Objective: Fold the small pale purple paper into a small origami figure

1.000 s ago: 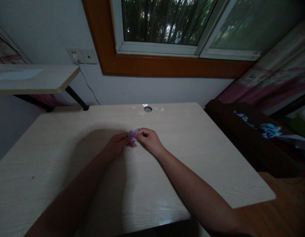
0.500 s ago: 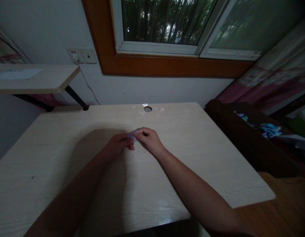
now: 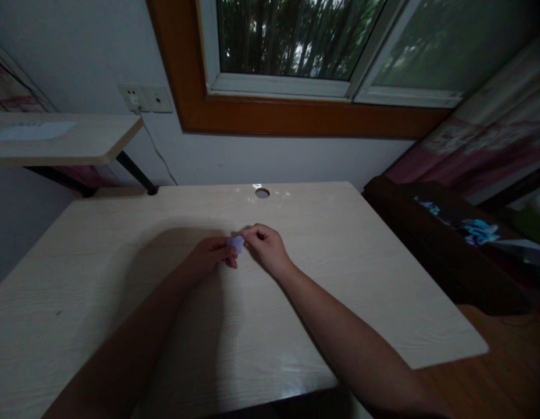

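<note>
A small folded piece of light purple paper [image 3: 237, 243] is held just over the middle of the pale wooden desk [image 3: 340, 256]. My left hand [image 3: 213, 254] pinches its left side between thumb and fingers. At the paper's upper right corner, my right hand [image 3: 263, 241] has thumb and forefinger pressed together on the edge. The fingers hide part of the paper, so its full folded shape does not show.
A round cable hole [image 3: 262, 193] lies near the desk's back edge. On the left a raised shelf [image 3: 108, 142] stands on black legs. Beyond the right edge is a dark wooden piece of furniture [image 3: 409, 233] with a crumpled blue cloth-like thing [image 3: 480, 231] on it.
My right thumb and forefinger have slid from the paper's middle to its upper right corner, so more of the purple surface shows. My left hand has hardly moved.
</note>
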`<state>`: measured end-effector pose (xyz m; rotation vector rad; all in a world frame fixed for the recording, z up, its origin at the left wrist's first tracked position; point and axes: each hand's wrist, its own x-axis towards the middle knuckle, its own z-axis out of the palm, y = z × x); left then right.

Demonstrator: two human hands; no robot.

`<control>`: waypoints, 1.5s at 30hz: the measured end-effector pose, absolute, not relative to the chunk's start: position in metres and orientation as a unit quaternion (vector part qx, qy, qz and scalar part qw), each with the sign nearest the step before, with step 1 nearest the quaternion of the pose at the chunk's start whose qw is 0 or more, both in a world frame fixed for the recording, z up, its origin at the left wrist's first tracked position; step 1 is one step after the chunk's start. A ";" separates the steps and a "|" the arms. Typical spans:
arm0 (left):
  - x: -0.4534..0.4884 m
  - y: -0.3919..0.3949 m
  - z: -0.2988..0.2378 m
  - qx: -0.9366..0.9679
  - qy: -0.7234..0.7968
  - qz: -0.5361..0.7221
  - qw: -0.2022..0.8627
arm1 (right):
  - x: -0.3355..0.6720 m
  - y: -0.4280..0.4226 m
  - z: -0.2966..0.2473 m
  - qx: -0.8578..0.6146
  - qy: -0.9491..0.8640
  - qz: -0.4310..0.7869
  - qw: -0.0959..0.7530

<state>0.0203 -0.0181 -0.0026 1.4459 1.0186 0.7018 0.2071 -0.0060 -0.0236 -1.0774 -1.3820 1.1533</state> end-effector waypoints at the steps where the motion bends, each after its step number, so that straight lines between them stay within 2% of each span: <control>1: 0.021 -0.018 -0.004 0.615 0.436 0.305 0.582 | 0.207 -0.006 -0.023 -0.446 -0.573 0.469 0.502; 14: 0.025 -0.021 0.000 0.559 0.468 0.353 0.587 | 0.211 -0.003 -0.020 -0.490 -0.572 0.373 0.541; 20: 0.024 -0.022 -0.002 0.555 0.476 0.363 0.578 | 0.212 0.000 -0.021 -0.483 -0.520 0.411 0.572; 31: 0.022 -0.020 -0.007 0.583 0.458 0.350 0.572 | 0.211 -0.001 -0.018 -0.407 -0.648 0.469 0.441; 45: 0.024 -0.020 -0.002 0.597 0.448 0.318 0.585 | 0.210 -0.003 -0.017 -0.454 -0.557 0.504 0.479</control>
